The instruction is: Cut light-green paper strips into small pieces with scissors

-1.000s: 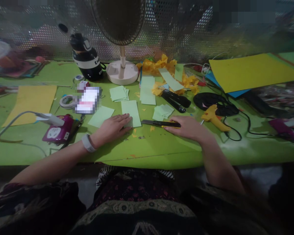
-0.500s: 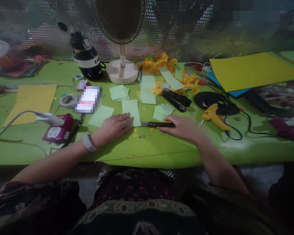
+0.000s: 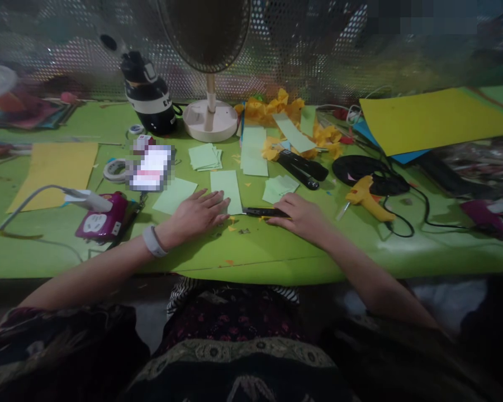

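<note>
My left hand (image 3: 199, 214) lies flat, fingers stretched, on the lower left part of a light green paper strip (image 3: 227, 188). In my right hand (image 3: 299, 216) is a black and yellow box cutter (image 3: 263, 212), held low over the table with its tip at the strip's lower right corner. Beside my left wrist lies a larger light green sheet (image 3: 175, 195), partly under the hand. Small green paper pieces (image 3: 279, 188) sit just beyond my right hand. A stack of green paper squares (image 3: 205, 157) lies farther back.
A black stapler (image 3: 304, 168) and a yellow glue gun (image 3: 369, 199) with its cord lie to the right. Behind stand a fan (image 3: 210, 121) and a dark bottle (image 3: 150, 100). To the left are a phone (image 3: 152, 167), a tape roll (image 3: 117, 170) and a purple power socket (image 3: 101, 216).
My right hand has moved left with the box cutter, bringing the tip to the strip's lower right corner. My left hand has stayed nearly in place on the paper.
</note>
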